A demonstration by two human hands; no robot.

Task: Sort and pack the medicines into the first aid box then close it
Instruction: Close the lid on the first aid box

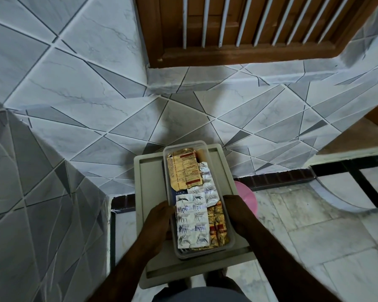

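A clear plastic first aid box [205, 144] stands open on a grey plastic stool top [151, 186]. Inside lie several medicine strips: a gold foil strip [184, 170] at the far end, silver blister strips [192, 223] in the near half, and yellow-red strips [217, 225] along the near right side. My left hand [157, 225] grips the box's left wall near its front. My right hand [238, 214] holds the right wall opposite. No lid shows in view.
The stool stands close to a grey-and-white tiled wall [96, 94] with a ledge and a brown barred window [249, 25] above. A pink plastic object [247, 197] lies on the floor just right of the stool. Marble floor [314, 236] spreads to the right.
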